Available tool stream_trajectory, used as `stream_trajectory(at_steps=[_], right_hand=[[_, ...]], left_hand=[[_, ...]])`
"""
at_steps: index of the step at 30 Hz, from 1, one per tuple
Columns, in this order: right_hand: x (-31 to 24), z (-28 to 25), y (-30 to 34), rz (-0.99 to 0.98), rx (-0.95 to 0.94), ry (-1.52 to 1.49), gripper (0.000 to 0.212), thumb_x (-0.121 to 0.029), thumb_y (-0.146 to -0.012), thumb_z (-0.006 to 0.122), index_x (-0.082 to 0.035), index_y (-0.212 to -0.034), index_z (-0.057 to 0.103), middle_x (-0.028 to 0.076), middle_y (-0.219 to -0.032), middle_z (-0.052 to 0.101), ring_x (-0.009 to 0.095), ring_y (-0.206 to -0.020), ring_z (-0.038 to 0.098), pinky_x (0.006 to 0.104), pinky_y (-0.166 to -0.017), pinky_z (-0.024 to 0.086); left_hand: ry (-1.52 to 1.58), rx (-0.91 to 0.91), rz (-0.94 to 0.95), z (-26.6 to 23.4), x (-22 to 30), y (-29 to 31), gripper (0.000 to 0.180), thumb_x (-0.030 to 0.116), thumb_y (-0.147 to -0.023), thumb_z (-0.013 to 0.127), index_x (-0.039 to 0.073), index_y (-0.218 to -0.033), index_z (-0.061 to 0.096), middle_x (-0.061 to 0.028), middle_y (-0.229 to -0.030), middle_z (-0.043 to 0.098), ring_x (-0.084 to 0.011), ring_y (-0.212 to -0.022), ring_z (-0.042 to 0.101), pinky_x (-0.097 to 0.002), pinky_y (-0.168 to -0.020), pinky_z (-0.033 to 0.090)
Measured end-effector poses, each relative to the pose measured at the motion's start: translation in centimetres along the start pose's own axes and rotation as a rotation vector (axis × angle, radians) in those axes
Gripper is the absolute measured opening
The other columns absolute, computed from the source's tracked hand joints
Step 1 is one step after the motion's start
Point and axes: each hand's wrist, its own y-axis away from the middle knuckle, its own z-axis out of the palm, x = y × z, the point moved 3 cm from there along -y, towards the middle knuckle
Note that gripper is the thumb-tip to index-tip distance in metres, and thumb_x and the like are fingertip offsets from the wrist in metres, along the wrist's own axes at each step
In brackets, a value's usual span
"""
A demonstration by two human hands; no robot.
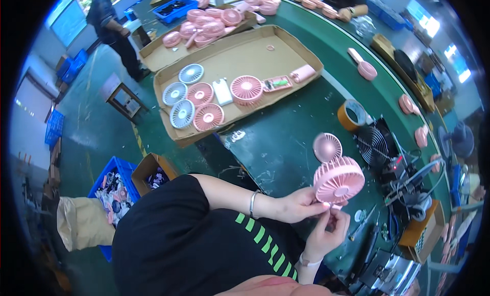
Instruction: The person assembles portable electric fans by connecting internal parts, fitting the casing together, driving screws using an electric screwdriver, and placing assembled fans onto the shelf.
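A pink handheld fan (339, 181) is raised over the green work table, its round ribbed grille facing up. My left hand (300, 205) grips it at the near side, thumb and fingers closed round its lower part. Just under the fan's head, the fingers of my right hand (329, 231) are bent together in a pinch at its near end. What sits between those fingertips is too small to make out. Beyond the fan shows a smooth round pink part (327, 147); whether it touches the fan, I cannot tell.
A shallow cardboard tray (240, 50) holds pink and white fan parts. Tape (352, 115), a black round-grilled device (372, 143) and a screwdriver (362, 223) lie to the right. Pink fans (366, 69) line a green conveyor (337, 45). Blue crate (118, 168) stands left; a person (107, 22) stands far left.
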Motion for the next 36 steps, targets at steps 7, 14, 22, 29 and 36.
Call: stream_trajectory(at_steps=[7,14,22,29,36], right_hand=[[0.2,-0.1,0.3,-0.037,0.008,0.101,0.003,0.002,-0.088,0.061,0.002,-0.091,0.059,0.004,-0.087,0.054,0.010,-0.069,0.052,0.0203,-0.060,0.040],[1.6,-0.1,-0.4,0.106,-0.119,-0.184,0.006,0.004,-0.087,0.059,0.002,-0.089,0.053,0.004,-0.083,0.049,0.010,-0.064,0.045,0.0217,-0.055,0.036],[2.0,0.4,0.1,0.019,-0.162,-0.070,0.004,0.000,-0.094,0.054,0.002,-0.096,0.052,0.002,-0.085,0.049,0.007,-0.067,0.049,0.0170,-0.059,0.040],[0.0,0.3,0.7,-0.080,-0.017,0.100,0.004,0.001,-0.091,0.057,0.002,-0.094,0.056,0.005,-0.086,0.052,0.012,-0.069,0.051,0.0234,-0.059,0.040],[-0.1,0.0,1.3,-0.062,0.041,0.068,0.003,0.005,-0.086,0.059,0.003,-0.089,0.057,0.008,-0.084,0.053,0.015,-0.064,0.047,0.0254,-0.054,0.035]], left_hand=[[-0.173,-0.037,0.049,-0.9,-1.3,-0.2,0.039,0.011,-0.098,0.050,0.001,-0.135,0.043,-0.0089,-0.130,0.054,-0.0161,-0.121,0.050,-0.0325,-0.103,0.041],[-0.361,-0.080,0.065,-0.8,-0.5,-0.1,0.038,0.015,-0.098,0.051,0.000,-0.133,0.046,-0.0097,-0.129,0.054,-0.0177,-0.120,0.050,-0.0333,-0.103,0.040],[-0.049,-0.021,-0.042,-0.2,0.0,0.0,0.037,0.018,-0.099,0.052,0.004,-0.133,0.046,-0.0025,-0.118,0.054,-0.0083,-0.098,0.053,-0.0239,-0.080,0.049],[-0.495,-0.056,0.129,-1.4,-1.1,0.5,0.041,0.015,-0.099,0.051,0.000,-0.135,0.043,-0.0123,-0.131,0.053,-0.0208,-0.123,0.048,-0.0350,-0.107,0.035],[-0.440,-0.052,0.136,-0.8,-1.2,0.8,0.040,0.013,-0.097,0.053,0.000,-0.135,0.044,-0.0113,-0.130,0.053,-0.0192,-0.122,0.049,-0.0338,-0.105,0.038]])
